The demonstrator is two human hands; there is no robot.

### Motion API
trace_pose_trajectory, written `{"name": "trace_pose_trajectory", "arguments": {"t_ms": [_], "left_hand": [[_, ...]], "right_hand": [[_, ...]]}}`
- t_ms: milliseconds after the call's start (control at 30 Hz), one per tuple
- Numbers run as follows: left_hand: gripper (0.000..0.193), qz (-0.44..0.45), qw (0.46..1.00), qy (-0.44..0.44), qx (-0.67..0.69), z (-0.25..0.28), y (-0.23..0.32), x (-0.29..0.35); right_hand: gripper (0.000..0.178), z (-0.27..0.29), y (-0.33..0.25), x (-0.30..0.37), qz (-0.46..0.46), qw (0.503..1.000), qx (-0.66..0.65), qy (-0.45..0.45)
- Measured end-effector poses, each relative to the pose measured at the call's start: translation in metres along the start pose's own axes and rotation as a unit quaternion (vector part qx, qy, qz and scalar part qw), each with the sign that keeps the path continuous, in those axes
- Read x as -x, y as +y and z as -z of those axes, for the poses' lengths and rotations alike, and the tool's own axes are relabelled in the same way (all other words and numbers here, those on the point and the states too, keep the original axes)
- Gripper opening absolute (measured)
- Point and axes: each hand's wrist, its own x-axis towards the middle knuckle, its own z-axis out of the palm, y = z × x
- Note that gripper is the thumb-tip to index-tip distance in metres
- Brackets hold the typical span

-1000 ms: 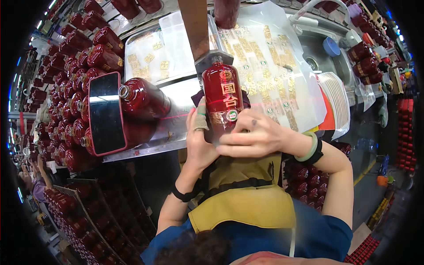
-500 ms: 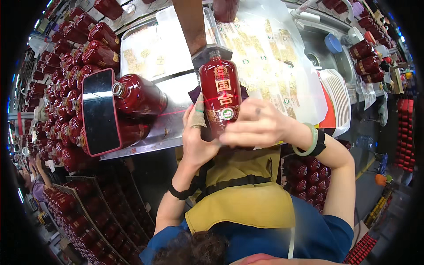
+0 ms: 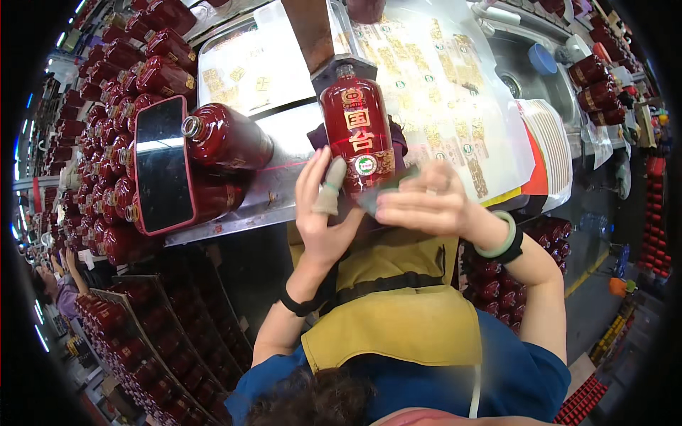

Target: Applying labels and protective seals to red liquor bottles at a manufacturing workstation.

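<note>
A dark red glass bottle (image 3: 357,131) with gold lettering and a round white-and-green label lies tilted back, its neck toward a metal bracket (image 3: 344,62). My left hand (image 3: 321,213) is beside its lower left side, fingers stretched and thumb spread near the base. Pale finger covers (image 3: 329,186) sit on its fingers. At the lower right of the bottle, my right hand (image 3: 430,199) has its fingers closed on a thin grey-green piece (image 3: 386,190), which reaches toward the base. Blur hides its exact kind. A dark cloth (image 3: 398,138) shows under the bottle.
Translucent sheets with gold and green decals (image 3: 440,92) cover the right of the bench. A phone (image 3: 163,167) stands at left before a red bottle (image 3: 226,142); many more bottles crowd behind. Farther right are a steel sink (image 3: 518,71), a blue cup (image 3: 542,59) and stacked white sheets (image 3: 547,145).
My left fingers have opened out beside the bottle's lower side. My right hand has shifted slightly right and turned, and the grey-green piece in it now shows. The whole view has shifted slightly.
</note>
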Motion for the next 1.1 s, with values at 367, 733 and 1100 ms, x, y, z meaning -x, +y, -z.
{"name": "trace_pose_trajectory", "arguments": {"t_ms": [367,733,1100], "left_hand": [[0.072,0.026,0.999,0.046,0.009,-0.010,-0.002,0.002],[0.072,0.012,0.999,0.043,0.013,-0.009,-0.003,0.004],[0.047,-0.119,0.985,0.077,-0.102,-0.007,-0.001,0.017]], "right_hand": [[0.030,0.006,-0.034,-0.025,-0.009,0.997,0.049,-0.051],[0.025,0.010,-0.009,-0.018,-0.083,0.993,0.085,0.007],[0.024,-0.024,-0.029,-0.003,-0.506,0.785,-0.284,0.216]]}}
